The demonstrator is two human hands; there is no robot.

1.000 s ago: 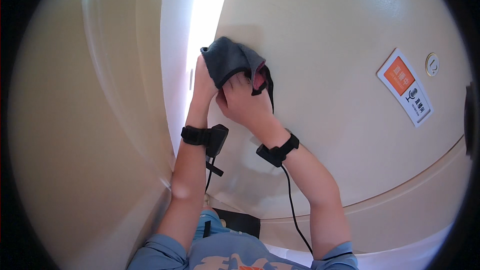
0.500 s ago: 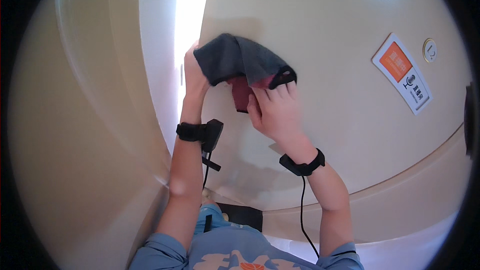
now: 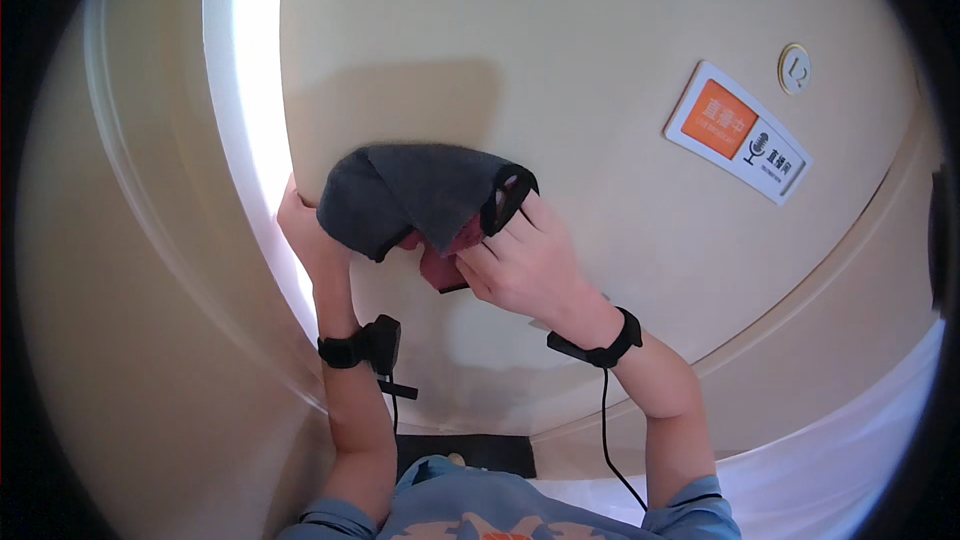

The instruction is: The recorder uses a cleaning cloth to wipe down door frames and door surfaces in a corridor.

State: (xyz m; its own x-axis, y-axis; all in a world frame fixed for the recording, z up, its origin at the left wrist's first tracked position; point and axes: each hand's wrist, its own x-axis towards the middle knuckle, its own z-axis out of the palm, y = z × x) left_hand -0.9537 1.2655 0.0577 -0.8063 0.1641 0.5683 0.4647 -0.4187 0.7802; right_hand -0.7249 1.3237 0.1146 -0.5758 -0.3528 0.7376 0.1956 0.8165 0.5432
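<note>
A pale cream door (image 3: 600,20) fills most of the view, with a bright gap along its left edge. In front of the door, near this edge, is a folded grey cloth (image 3: 400,190) with dark red underside and black edging. The right hand (image 3: 525,255) grips the cloth at its black edging, with bent fingers. The left hand (image 3: 312,228) is beside the cloth's other end; its fingers are hidden, so one cannot tell whether it is open or closed. Farther right, the door carries a white and orange sign (image 3: 738,130) and, above it, a small round plate (image 3: 795,69).
</note>
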